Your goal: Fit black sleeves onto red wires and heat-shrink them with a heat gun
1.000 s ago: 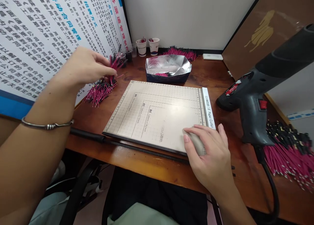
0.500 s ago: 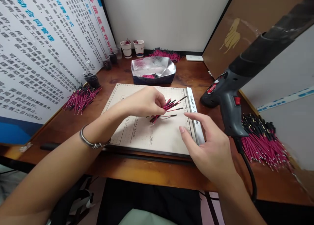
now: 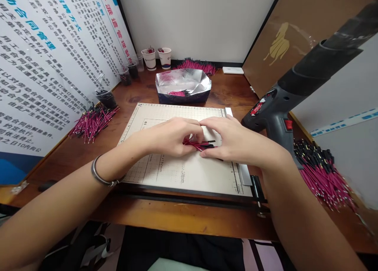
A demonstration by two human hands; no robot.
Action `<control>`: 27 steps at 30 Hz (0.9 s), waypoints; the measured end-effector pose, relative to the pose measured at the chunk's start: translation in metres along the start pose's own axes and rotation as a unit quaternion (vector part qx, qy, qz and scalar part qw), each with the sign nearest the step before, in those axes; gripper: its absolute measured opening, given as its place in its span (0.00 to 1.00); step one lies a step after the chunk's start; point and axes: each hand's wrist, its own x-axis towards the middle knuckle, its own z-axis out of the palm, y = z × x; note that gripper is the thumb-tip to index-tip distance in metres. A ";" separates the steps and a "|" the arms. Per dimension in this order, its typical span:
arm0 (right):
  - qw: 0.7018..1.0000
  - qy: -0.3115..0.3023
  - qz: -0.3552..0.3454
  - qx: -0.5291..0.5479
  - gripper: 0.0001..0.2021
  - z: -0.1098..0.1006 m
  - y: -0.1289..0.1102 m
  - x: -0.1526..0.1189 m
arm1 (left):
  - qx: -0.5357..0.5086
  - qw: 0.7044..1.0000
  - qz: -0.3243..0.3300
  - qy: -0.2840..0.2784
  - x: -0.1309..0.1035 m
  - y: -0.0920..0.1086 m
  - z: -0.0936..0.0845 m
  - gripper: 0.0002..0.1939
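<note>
A small bunch of red wires with black ends (image 3: pixel 202 145) lies low over the cream cutting board (image 3: pixel 177 172). My left hand (image 3: pixel 181 137), with a metal bangle at the wrist, has its fingers curled round the left end of the bunch. From the right, my right hand (image 3: pixel 226 139) reaches over the black ends, its thumb and fingers apart around them. The fingertips of both hands meet or nearly meet above the wires. The undersides of the fingers are partly hidden.
Behind the board stands a foil-lined box (image 3: pixel 183 97) with wires inside. Two paper cups (image 3: pixel 149 61) and a wire pile (image 3: pixel 197 66) are at the back. A heat gun (image 3: pixel 279 121) stands right, beside a large wire pile (image 3: pixel 325 176). More wires (image 3: pixel 93 123) lie left.
My right hand has moved left and up to the bunch, its fingers now around the black ends. My left hand has lowered slightly, still holding the wires. The view has shifted a little.
</note>
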 end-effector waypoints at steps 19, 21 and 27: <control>0.999 -0.045 0.024 0.005 0.31 0.007 0.004 -0.016 | 0.031 0.997 -0.062 0.025 -0.018 -0.022 -0.006 0.19; 0.999 -0.048 0.026 0.004 0.33 0.008 0.004 -0.015 | 0.033 0.998 -0.060 0.011 -0.017 -0.020 -0.005 0.24; 0.999 -0.033 0.032 0.016 0.32 0.009 0.009 -0.015 | 0.032 0.998 -0.046 -0.012 -0.018 -0.018 0.000 0.16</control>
